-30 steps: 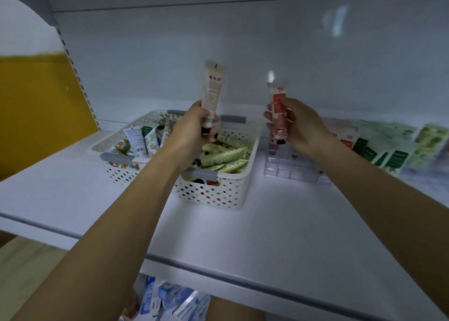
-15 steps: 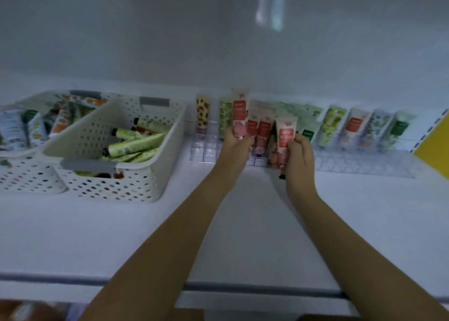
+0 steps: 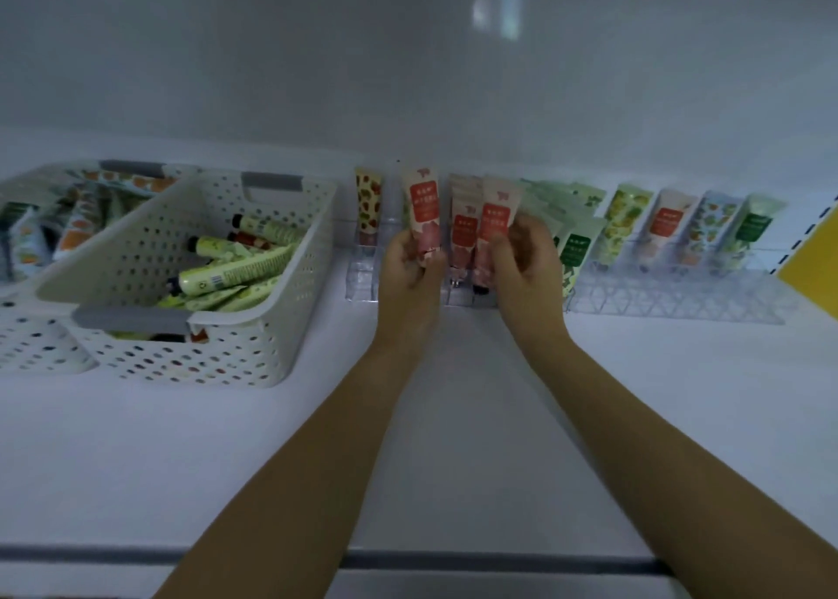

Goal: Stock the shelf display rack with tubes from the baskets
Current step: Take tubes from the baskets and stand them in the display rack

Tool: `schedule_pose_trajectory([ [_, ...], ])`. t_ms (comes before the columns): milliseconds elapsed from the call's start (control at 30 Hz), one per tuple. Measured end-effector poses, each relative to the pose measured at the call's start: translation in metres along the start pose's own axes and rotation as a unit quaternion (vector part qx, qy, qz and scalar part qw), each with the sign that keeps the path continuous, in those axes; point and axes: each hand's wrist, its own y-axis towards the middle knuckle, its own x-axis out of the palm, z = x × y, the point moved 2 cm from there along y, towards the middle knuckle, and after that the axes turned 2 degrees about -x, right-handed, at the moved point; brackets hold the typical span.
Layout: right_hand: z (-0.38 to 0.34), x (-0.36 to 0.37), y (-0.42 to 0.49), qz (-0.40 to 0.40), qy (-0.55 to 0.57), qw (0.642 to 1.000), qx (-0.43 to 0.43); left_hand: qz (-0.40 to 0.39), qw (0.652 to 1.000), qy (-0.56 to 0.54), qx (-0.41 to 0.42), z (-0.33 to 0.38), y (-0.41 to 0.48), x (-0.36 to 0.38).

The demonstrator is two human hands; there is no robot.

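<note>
My left hand [image 3: 410,263] grips a pink-and-red tube [image 3: 425,208] upright, cap down, over the left part of the clear display rack [image 3: 680,294]. My right hand [image 3: 526,258] pinches a second pink-and-red tube [image 3: 496,217] just to the right of it, its cap down at the rack's slots. Another red tube [image 3: 463,236] stands in the rack between them. Green, yellow and patterned tubes [image 3: 635,222] stand in the rack farther right. A white perforated basket [image 3: 190,349] holding green tubes [image 3: 231,272] sits at left.
A second white basket [image 3: 27,344] with mixed tubes sits at the far left, partly behind the first. The white shelf [image 3: 453,440] stretches toward me, ending in a grey front strip [image 3: 453,557]. A yellow panel [image 3: 811,281] closes the right end.
The view swung right from the baskets to the rack. Both hands carried their tubes over to the rack's left part, and the right tube has sunk closer to the slots.
</note>
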Motion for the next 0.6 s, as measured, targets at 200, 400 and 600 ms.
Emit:
schedule_pose_trajectory([
  [200, 0.013, 0.024, -0.004, -0.012, -0.069, 0.995, -0.073, 0.081, 0.997, 0.012, 0.004, -0.01, 0.011, -0.011],
  [400, 0.022, 0.022, -0.002, -0.021, -0.104, 0.99, -0.096, 0.095, 0.995, 0.019, 0.0, -0.016, 0.017, -0.008],
  [600, 0.027, 0.017, 0.006, -0.013, -0.14, 0.987, -0.075, 0.089, 0.995, 0.034, 0.007, -0.018, 0.014, -0.006],
])
